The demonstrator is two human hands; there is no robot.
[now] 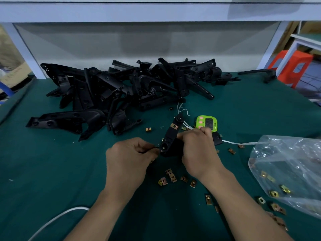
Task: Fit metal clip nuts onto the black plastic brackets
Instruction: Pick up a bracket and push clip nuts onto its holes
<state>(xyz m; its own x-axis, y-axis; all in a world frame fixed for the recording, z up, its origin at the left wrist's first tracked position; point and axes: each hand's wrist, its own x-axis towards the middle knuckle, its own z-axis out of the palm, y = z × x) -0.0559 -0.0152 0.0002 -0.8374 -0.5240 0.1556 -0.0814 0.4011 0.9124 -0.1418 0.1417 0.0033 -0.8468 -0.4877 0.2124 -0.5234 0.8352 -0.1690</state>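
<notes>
Both hands hold one black plastic bracket (171, 136) upright over the green mat. My left hand (128, 159) pinches its lower left edge, fingers curled. My right hand (198, 150) grips its right side. A brass clip nut (173, 126) sits fitted on the bracket's upper arm. Several loose clip nuts (171, 177) lie on the mat just below the hands. A big heap of black brackets (121, 86) fills the back of the bench.
A clear plastic bag (286, 169) holding more clip nuts lies at right. A green timer (206, 123) stands behind my right hand. White string (234, 142) runs to the bag, and a white cable (57, 219) crosses the near left. A lone bracket (258, 74) rests far right.
</notes>
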